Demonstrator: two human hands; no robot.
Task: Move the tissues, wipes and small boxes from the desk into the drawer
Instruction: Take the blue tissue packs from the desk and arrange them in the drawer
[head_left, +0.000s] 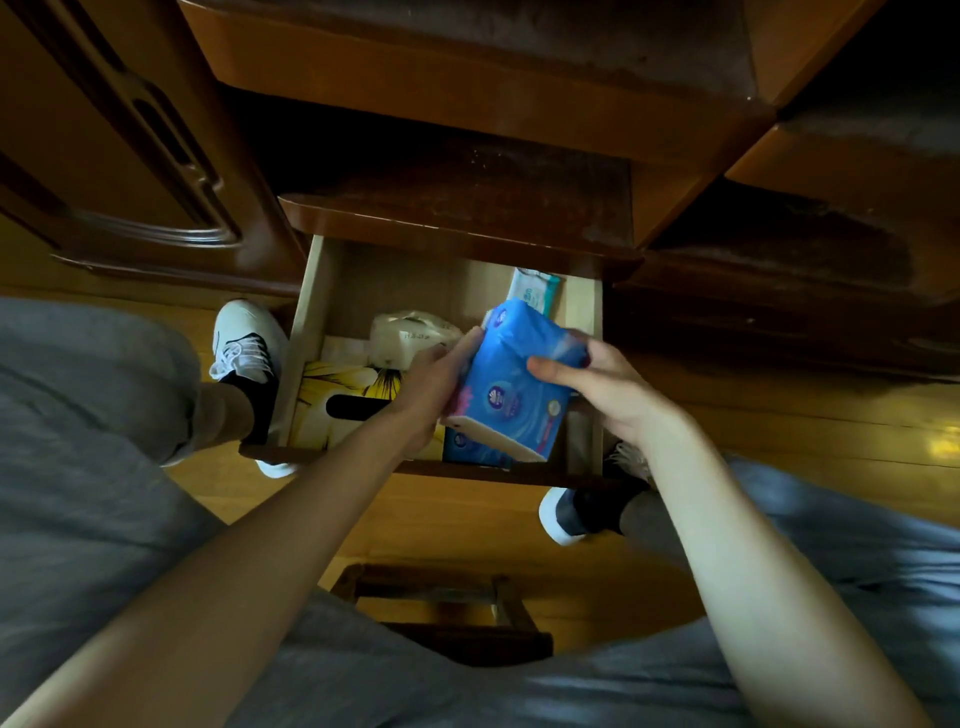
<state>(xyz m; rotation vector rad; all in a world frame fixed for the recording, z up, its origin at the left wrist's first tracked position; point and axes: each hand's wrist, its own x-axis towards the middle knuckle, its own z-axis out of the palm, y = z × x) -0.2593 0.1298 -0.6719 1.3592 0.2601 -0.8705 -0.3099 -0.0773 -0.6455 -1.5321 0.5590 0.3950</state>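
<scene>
Blue crinkly plastic tissue pack (514, 384) gripped by left hand (434, 379) & right hand (605, 395), over open wood drawer (306, 332).

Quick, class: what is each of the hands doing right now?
Left hand: closed on the blue tissue pack.
Right hand: closed on the same pack.
</scene>
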